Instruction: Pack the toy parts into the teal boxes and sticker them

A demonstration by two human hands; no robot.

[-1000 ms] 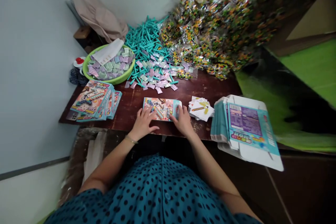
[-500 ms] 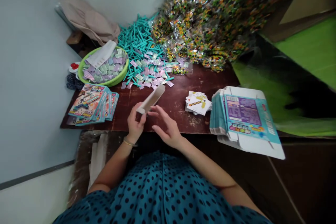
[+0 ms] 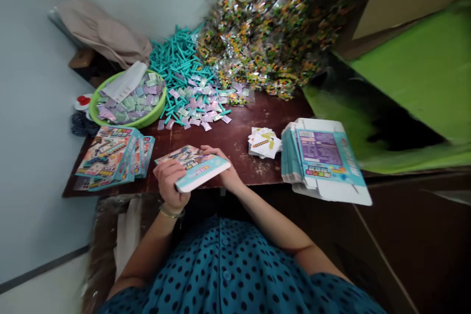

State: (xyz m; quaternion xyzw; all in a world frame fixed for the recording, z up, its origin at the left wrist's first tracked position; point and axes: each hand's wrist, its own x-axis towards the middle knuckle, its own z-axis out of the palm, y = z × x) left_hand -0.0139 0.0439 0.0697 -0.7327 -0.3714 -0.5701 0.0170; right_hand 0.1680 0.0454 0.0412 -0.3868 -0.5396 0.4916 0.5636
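Observation:
Between my hands, over the table's front edge, is a printed cardboard box (image 3: 198, 166) with a colourful front and a white end flap facing me. My left hand (image 3: 171, 180) is wrapped round its left side, fingers over the printed face. The far right side of the box rests in my right hand (image 3: 222, 166), whose fingers are partly hidden behind it. To the left lies a pile of similar printed boxes (image 3: 108, 154). On my right are a small stack of white cards (image 3: 265, 143) with a pickaxe picture and a stack of flattened teal boxes (image 3: 320, 154).
A green basin (image 3: 160, 107) full of small sachets stands at the back left. Behind are a heap of teal sticks (image 3: 180, 54), scattered sachets (image 3: 200, 108) and a large mound of clear bags of coloured beads (image 3: 265, 44). Green sheeting (image 3: 412, 68) lies at right.
The box has turned from showing its plain open inside to showing its printed face and white end flap. My left hand now grips over it. The whole view has shifted slightly.

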